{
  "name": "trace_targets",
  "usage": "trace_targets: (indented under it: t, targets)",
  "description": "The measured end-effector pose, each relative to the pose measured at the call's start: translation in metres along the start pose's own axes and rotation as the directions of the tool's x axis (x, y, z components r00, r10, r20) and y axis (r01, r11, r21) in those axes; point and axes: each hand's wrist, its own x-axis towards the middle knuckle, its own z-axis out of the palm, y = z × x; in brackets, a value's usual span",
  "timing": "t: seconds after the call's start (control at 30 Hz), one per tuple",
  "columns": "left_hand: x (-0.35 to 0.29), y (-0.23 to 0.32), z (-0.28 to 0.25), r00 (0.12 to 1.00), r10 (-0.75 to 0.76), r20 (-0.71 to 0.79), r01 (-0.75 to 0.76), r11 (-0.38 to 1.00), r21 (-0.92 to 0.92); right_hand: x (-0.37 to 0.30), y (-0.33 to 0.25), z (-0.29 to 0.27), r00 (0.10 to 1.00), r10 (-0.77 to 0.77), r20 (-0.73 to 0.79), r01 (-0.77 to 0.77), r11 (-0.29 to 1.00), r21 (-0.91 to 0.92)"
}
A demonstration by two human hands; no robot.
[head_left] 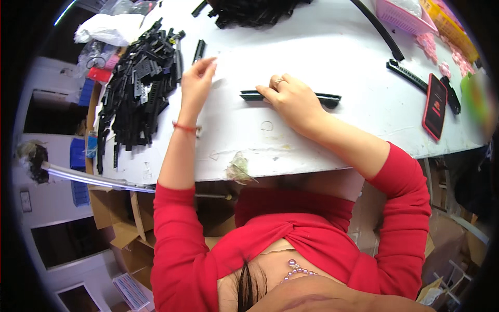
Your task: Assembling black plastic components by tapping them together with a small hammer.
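1. The right hand (292, 99) lies flat on a long black plastic strip (328, 98) at mid-worktop (322, 140), fingers pressing its left half down.
2. The left hand (196, 83) hovers loosely open and empty, beside the heap of black plastic parts (140, 88) at far left.
3. The strip looks light, stiff and narrow; probably best pinched near the middle to keep it level.
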Motion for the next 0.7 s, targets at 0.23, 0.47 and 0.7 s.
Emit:
trace_targets:
  t: [0.23,0.47,0.7]
  targets:
    - [0.067,-0.050,-0.035,0.931,0.353,-0.095,-0.122,0.546,0.829,0.002,0.001,-0.015,0.997,-0.045,0.056,0.036,0.987,0.157]
    - [-0.008,0.011,-0.031,0.993,-0.114,0.019,0.102,0.939,0.327,0.003,0.010,-0.025,0.989,0.035,0.145,-0.078,0.949,0.306]
    - [-0.052,0.024,-0.020,0.964,0.107,0.243,-0.132,0.987,0.090,0.010,0.013,-0.028,0.948,0.136,0.287,-0.221,0.932,0.288]
